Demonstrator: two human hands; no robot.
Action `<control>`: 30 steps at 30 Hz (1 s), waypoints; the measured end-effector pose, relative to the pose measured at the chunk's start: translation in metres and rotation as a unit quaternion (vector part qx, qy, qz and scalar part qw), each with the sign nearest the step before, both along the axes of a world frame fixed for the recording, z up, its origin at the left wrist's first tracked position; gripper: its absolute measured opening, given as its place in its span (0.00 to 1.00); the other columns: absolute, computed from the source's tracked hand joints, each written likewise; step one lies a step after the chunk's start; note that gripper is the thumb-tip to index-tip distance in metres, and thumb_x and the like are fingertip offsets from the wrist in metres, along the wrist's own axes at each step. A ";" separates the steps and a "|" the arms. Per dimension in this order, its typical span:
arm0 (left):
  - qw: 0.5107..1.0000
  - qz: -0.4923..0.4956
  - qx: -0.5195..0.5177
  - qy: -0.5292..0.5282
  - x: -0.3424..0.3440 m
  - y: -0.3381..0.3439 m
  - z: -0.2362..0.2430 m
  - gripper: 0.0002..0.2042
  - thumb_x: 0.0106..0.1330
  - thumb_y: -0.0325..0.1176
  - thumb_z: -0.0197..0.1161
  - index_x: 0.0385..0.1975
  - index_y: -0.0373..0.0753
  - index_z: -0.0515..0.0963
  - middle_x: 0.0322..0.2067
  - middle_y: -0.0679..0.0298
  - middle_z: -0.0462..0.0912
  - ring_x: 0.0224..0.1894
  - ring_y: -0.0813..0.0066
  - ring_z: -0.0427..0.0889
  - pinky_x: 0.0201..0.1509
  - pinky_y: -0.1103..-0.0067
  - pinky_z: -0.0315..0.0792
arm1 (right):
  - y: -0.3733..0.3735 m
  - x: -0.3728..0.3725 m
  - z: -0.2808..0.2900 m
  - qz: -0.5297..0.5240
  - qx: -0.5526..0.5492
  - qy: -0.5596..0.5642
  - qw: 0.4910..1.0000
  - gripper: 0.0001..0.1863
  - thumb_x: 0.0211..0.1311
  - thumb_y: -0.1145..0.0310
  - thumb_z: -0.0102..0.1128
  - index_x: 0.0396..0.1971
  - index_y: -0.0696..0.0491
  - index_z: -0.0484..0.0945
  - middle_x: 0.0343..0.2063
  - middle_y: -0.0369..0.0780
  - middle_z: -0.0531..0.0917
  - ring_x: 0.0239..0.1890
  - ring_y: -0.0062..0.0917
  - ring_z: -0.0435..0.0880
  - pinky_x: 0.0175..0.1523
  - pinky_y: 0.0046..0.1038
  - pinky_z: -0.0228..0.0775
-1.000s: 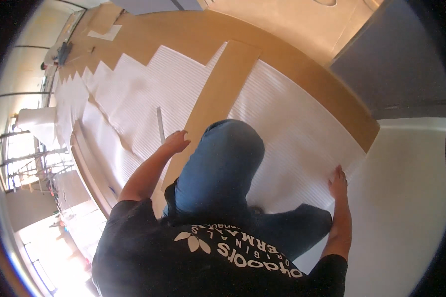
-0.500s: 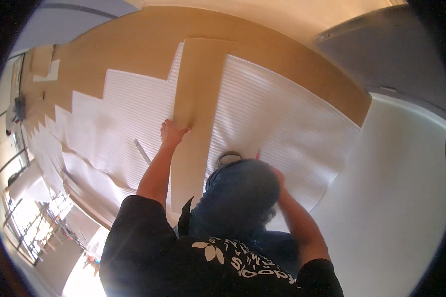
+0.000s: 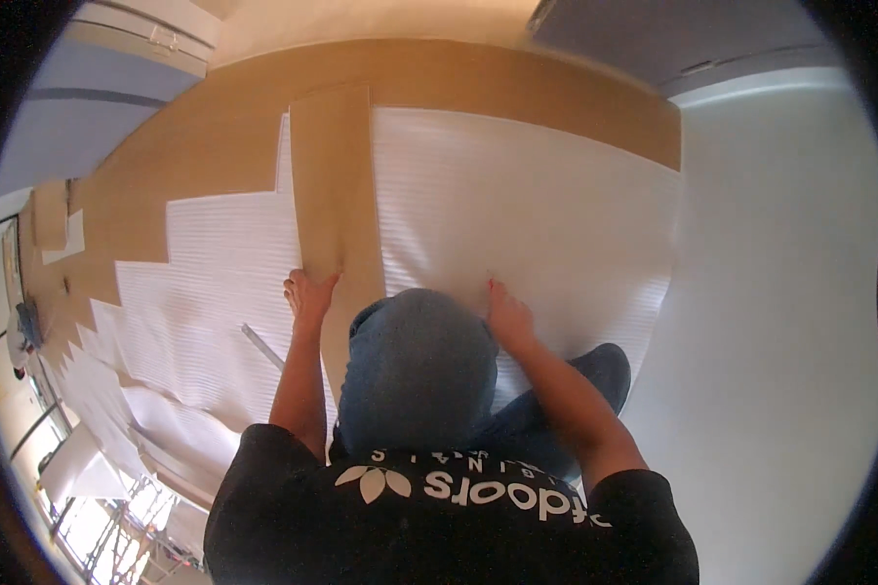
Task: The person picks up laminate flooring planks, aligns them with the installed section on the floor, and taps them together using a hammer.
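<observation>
A tan plank (image 3: 332, 175) lies front to back across white ribbed underlay (image 3: 546, 214). My left hand (image 3: 308, 292) is at the plank's left edge, fingers spread and thumb on its surface. Right of the plank, my right hand (image 3: 507, 317) is closed round a small red tool (image 3: 492, 285), too small to identify, just over the underlay. My bent knee (image 3: 419, 361) is between my hands, covering the plank's near part. A narrow metal strip (image 3: 261, 344) rests on the underlay left of my left forearm.
Fitted tan flooring (image 3: 478, 68) with a stepped edge borders the underlay. A white wall (image 3: 771, 292) stands at the right, a grey panel (image 3: 673, 34) at the upper right. Rumpled underlay (image 3: 166, 419) and scaffolding (image 3: 117, 536) are at the lower left; small dark objects sit at the far left.
My view has turned toward the plank. My left hand has come onto the plank's edge. My right hand has left the underlay's right edge and now holds the red tool beside my knee.
</observation>
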State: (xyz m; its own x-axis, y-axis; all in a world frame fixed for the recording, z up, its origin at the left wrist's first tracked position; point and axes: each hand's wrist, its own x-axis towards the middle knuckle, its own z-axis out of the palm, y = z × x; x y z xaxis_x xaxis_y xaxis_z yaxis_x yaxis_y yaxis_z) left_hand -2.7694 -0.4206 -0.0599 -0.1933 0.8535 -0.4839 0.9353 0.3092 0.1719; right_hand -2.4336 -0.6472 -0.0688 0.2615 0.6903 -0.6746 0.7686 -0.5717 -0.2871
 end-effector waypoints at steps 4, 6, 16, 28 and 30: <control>0.999 0.037 -0.016 0.030 0.017 0.002 -0.004 0.45 0.47 0.54 0.81 0.55 0.21 0.71 0.58 0.39 0.74 0.65 0.43 0.70 0.70 0.60 0.65 | -0.009 0.026 0.014 0.084 -0.021 0.083 0.993 0.24 0.73 0.60 0.48 0.64 0.55 0.72 0.56 0.51 0.82 0.54 0.51 0.83 0.57 0.50 0.77; 0.999 0.033 -0.001 0.033 0.002 0.001 -0.010 0.46 0.44 0.53 0.82 0.53 0.19 0.71 0.54 0.39 0.78 0.61 0.45 0.76 0.65 0.61 0.70 | 0.004 0.029 0.040 0.073 -0.084 0.064 0.992 0.23 0.72 0.59 0.50 0.60 0.56 0.73 0.56 0.50 0.82 0.55 0.51 0.83 0.58 0.49 0.76; 0.969 0.025 -0.175 -0.174 -0.040 0.024 -0.036 0.38 0.52 0.55 0.77 0.50 0.23 0.77 0.48 0.46 0.85 0.50 0.56 0.86 0.46 0.64 0.79 | -0.055 0.081 0.075 -0.107 -0.041 0.047 0.992 0.23 0.70 0.53 0.58 0.51 0.58 0.77 0.49 0.54 0.84 0.53 0.52 0.83 0.58 0.50 0.74; 0.907 0.080 -0.001 -0.414 -0.074 0.009 -0.015 0.20 0.78 0.52 0.55 0.38 0.39 0.79 0.33 0.66 0.81 0.35 0.74 0.77 0.37 0.70 0.72 | -0.058 0.069 0.107 -0.193 0.093 0.101 0.972 0.21 0.71 0.53 0.56 0.48 0.57 0.79 0.48 0.52 0.84 0.51 0.52 0.83 0.57 0.49 0.74; 0.919 0.055 0.033 -0.388 -0.074 0.025 0.016 0.20 0.79 0.50 0.53 0.39 0.36 0.79 0.34 0.61 0.82 0.36 0.71 0.77 0.40 0.69 0.73 | -0.050 0.066 0.113 -0.214 0.112 0.127 0.962 0.21 0.71 0.53 0.56 0.48 0.57 0.79 0.48 0.53 0.85 0.50 0.51 0.83 0.56 0.48 0.74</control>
State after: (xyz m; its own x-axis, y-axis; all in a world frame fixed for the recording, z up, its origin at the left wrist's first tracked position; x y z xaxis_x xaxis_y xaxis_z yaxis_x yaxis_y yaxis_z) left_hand -2.8439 -0.3956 -0.0444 0.1007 0.8820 -0.4603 0.4868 0.3598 0.7960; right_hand -2.3677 -0.6974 0.0438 0.4004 0.6911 -0.6017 0.3652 -0.7226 -0.5869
